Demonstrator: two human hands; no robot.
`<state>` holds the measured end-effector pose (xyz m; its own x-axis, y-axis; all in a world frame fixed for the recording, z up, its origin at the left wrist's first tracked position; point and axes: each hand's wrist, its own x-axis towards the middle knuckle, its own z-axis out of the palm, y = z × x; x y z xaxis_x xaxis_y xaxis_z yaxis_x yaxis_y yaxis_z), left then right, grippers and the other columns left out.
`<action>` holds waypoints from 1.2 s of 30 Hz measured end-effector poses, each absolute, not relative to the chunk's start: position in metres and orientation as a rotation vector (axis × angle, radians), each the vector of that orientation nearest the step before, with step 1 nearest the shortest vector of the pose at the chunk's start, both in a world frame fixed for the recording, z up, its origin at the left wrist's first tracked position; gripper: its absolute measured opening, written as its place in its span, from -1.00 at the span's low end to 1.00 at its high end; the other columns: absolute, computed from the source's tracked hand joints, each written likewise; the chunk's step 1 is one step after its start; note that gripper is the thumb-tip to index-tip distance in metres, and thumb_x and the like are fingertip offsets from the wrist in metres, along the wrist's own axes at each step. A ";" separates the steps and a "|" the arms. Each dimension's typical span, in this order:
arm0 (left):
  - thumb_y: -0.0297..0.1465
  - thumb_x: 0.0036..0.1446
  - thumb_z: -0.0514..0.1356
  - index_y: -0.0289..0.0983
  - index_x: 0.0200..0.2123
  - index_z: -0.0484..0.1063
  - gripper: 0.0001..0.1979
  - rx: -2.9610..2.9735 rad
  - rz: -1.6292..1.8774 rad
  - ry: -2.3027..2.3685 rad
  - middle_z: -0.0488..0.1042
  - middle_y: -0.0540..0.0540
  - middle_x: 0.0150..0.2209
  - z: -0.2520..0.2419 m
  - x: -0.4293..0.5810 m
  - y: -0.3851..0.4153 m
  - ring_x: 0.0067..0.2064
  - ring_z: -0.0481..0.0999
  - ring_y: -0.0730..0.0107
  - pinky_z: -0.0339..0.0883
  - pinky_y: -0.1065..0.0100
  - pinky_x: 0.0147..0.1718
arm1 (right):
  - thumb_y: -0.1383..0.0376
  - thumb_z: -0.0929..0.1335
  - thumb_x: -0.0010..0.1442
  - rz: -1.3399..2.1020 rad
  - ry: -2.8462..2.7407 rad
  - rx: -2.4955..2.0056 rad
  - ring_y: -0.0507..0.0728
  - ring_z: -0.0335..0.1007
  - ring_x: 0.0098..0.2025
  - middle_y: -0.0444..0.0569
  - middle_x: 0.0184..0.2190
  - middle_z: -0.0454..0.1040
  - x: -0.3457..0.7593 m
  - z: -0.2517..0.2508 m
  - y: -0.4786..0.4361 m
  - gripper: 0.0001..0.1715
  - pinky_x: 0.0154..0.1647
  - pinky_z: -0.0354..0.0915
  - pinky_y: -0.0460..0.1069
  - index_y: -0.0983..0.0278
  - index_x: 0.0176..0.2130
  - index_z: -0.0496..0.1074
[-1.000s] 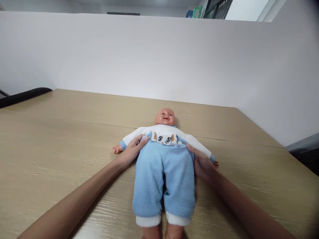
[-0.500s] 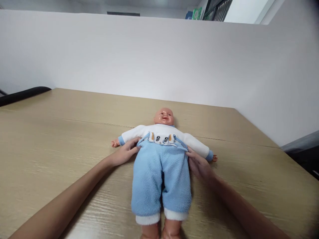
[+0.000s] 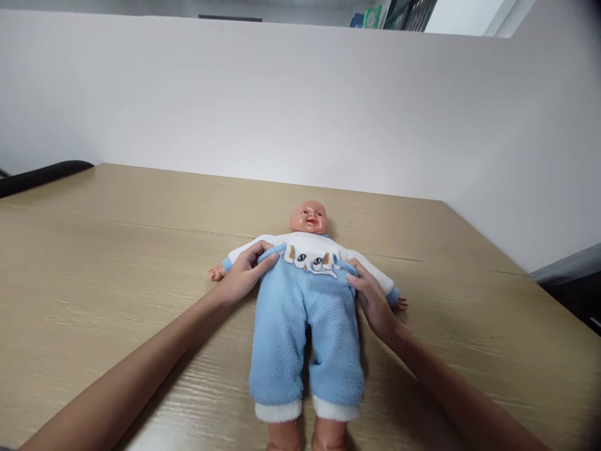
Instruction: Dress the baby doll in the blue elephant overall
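Observation:
A bald baby doll (image 3: 307, 217) lies face up, its head away from me and its arms spread. It wears a white long-sleeved top with blue cuffs. Fluffy light blue overalls (image 3: 282, 332) with white leg hems cover its lower body, and an animal face with big eyes is on the bib (image 3: 312, 259). My left hand (image 3: 246, 269) pinches the overalls' upper side near the blue strap (image 3: 272, 252). On the other side my right hand (image 3: 370, 294) grips the matching edge by the other strap (image 3: 346, 267). The fingers behind the cloth are partly hidden.
The doll rests on a wooden table (image 3: 117, 263) with a seam across it. A white partition (image 3: 282, 106) rises behind the table. A black curved object (image 3: 47, 175) stands at the far left edge, and a dark object (image 3: 573, 294) is beyond the right edge.
Both hands have moved up along the overalls' sides, raising the upper edge. The bib has shifted slightly right and its animal face shows more fully.

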<state>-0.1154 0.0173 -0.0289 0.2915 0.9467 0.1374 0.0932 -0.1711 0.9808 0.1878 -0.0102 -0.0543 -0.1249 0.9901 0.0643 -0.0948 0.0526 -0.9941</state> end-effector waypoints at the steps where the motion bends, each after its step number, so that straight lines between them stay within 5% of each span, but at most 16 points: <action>1: 0.05 0.40 0.22 -0.23 -0.13 0.42 -0.57 1.541 1.036 1.024 0.37 -0.02 -0.21 -0.028 -0.113 0.017 -0.19 0.32 0.32 0.20 0.31 -0.17 | 0.05 0.46 0.29 1.311 -1.256 -1.030 0.30 0.44 0.02 -0.07 -0.15 0.56 0.188 -0.054 -0.007 -0.74 0.22 0.33 0.16 0.12 -0.11 0.50; 11: -0.02 0.47 0.08 -0.23 -0.09 0.39 -0.62 1.992 0.746 1.083 0.45 -0.08 -0.14 -0.041 -0.144 0.010 -0.09 0.40 0.18 0.25 0.20 -0.03 | -0.07 0.37 0.46 0.891 -1.719 -1.250 0.29 0.39 -0.08 -0.01 -0.18 0.53 0.210 -0.060 -0.019 -0.63 0.25 0.29 0.21 0.14 -0.20 0.51; 17: -0.08 0.41 0.09 -0.20 -0.16 0.35 -0.69 1.763 0.864 1.104 0.39 -0.03 -0.21 -0.050 -0.134 0.011 -0.11 0.38 0.20 0.32 0.23 -0.03 | -0.17 0.47 0.29 1.249 -1.192 -1.173 0.37 0.40 0.34 -0.03 0.14 0.65 0.194 -0.075 -0.018 -0.43 0.53 0.18 0.27 0.07 0.12 0.60; 20: -0.15 0.38 0.09 -0.18 -0.17 0.39 -0.76 1.564 1.041 1.199 0.44 -0.07 -0.19 -0.054 -0.120 0.006 -0.06 0.39 0.13 0.33 0.21 0.02 | -0.20 0.55 0.14 1.349 -0.880 -1.130 0.37 0.38 0.42 -0.06 0.18 0.66 0.186 -0.087 -0.013 -0.35 0.53 0.24 0.27 0.05 0.10 0.62; 25: -0.21 0.34 0.14 -0.19 -0.13 0.43 -0.80 1.241 1.159 1.181 0.47 -0.08 -0.19 -0.060 -0.103 0.002 -0.10 0.39 0.15 0.33 0.22 -0.04 | -0.18 0.58 0.15 1.278 -0.950 -1.156 0.33 0.26 0.51 -0.12 0.26 0.62 0.187 -0.091 -0.010 -0.35 0.63 0.03 0.23 0.06 0.10 0.63; 32: -0.13 0.35 0.18 -0.20 -0.16 0.38 -0.75 1.402 1.035 1.067 0.32 0.02 -0.28 -0.047 -0.117 0.004 -0.23 0.27 0.30 0.23 0.30 -0.17 | -0.12 0.51 0.29 1.237 -1.106 -1.105 0.29 0.42 0.33 -0.12 0.16 0.64 0.188 -0.078 -0.009 -0.50 0.51 0.17 0.15 0.06 0.09 0.59; 36: -0.10 0.37 0.17 -0.21 -0.20 0.37 -0.71 1.564 0.970 0.949 0.30 0.02 -0.27 -0.044 -0.130 0.010 -0.22 0.27 0.31 0.20 0.29 -0.15 | -0.04 0.42 0.43 1.118 -1.376 -1.105 0.20 0.47 0.00 -0.13 -0.15 0.58 0.195 -0.070 -0.011 -0.70 0.18 0.35 0.05 0.11 -0.08 0.53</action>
<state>-0.1300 0.0104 -0.0441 0.3650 0.9231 0.1209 0.1009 -0.1683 0.9806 0.1952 -0.0107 -0.0704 -0.0773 0.9858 0.1489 0.0558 0.1534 -0.9866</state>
